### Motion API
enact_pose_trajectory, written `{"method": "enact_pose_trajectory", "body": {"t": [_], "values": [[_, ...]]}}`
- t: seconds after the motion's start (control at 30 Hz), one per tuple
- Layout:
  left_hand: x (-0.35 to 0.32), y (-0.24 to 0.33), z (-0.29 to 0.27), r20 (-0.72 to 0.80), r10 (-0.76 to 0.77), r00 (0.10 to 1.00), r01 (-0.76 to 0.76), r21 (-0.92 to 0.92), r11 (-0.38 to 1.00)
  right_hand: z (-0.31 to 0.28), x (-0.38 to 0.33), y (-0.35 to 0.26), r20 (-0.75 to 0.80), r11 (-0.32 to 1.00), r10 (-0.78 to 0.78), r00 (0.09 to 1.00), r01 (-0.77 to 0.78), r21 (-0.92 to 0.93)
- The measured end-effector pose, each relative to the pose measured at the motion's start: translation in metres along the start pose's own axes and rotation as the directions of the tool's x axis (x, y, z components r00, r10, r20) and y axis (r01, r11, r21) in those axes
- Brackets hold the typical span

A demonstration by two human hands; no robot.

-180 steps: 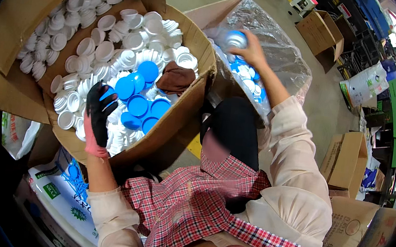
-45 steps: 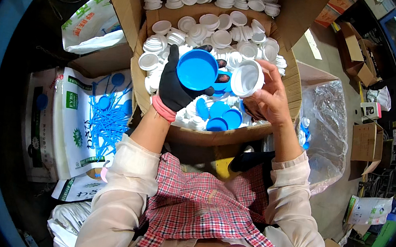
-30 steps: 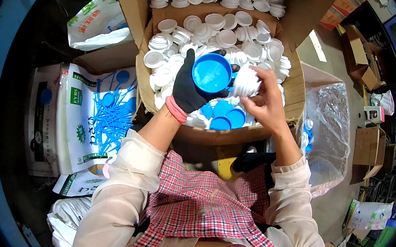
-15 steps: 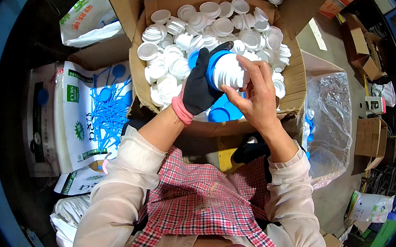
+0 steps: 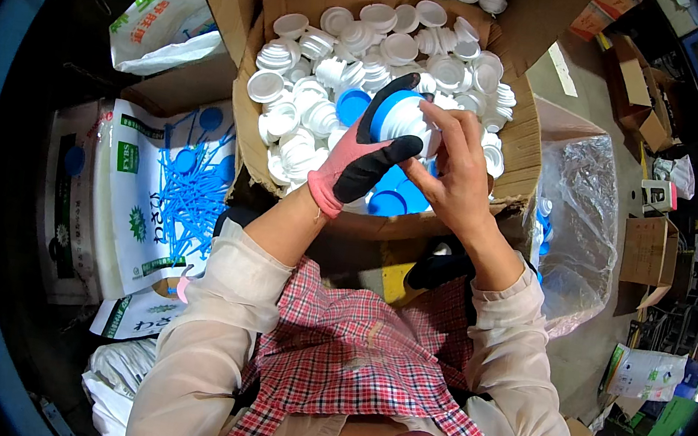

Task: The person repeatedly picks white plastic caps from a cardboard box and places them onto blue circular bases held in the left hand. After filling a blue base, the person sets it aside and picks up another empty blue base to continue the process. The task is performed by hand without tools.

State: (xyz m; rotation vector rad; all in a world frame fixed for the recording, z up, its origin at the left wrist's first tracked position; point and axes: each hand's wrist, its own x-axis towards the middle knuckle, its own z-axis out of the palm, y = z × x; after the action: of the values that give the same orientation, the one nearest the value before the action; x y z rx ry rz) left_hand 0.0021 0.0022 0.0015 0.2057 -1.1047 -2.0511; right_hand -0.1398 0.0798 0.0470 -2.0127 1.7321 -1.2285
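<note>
Left hand (image 5: 353, 163) newly turned, fingers around blue lid (image 5: 389, 111); right hand (image 5: 463, 179) at white cap (image 5: 406, 123), fingers' grip unclear

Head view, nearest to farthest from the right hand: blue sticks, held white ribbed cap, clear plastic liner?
1. Held white ribbed cap: just left of the right hand.
2. Clear plastic liner: right side.
3. Blue sticks: far left.

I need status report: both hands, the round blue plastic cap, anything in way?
Gloved left hand around blue cap. Bare right hand at ribbed white plastic piece, against cap. Open cardboard box beneath; no obstruction seen.
</note>
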Motion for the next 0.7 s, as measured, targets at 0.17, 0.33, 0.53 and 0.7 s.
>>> {"method": "enact_pose_trajectory", "body": {"t": [0.17, 0.33, 0.53, 0.7], "values": [[0.001, -0.002, 0.0, 0.051, -0.058, 0.997, 0.055, 0.05, 0.997, 0.007, 0.006, 0.028, 0.036, 0.548, 0.417, 0.908, -0.284, 0.787], [0.002, -0.034, -0.015, -0.09, 0.074, 0.993, 0.02, 0.755, 0.655, 0.02, 0.01, 0.057, -0.169, 0.667, 0.622, 0.765, -0.403, 0.627], [-0.009, -0.025, 0.012, -0.152, 0.106, 0.983, 0.084, 0.874, 0.478, 0.02, 0.011, 0.066, -0.226, 0.735, 0.559, 0.798, -0.35, 0.581], [-0.013, -0.036, 0.016, -0.149, 0.176, 0.973, 0.055, 0.892, 0.449, 0.019, 0.012, 0.075, -0.183, 0.719, 0.557, 0.81, -0.359, 0.595]]}}
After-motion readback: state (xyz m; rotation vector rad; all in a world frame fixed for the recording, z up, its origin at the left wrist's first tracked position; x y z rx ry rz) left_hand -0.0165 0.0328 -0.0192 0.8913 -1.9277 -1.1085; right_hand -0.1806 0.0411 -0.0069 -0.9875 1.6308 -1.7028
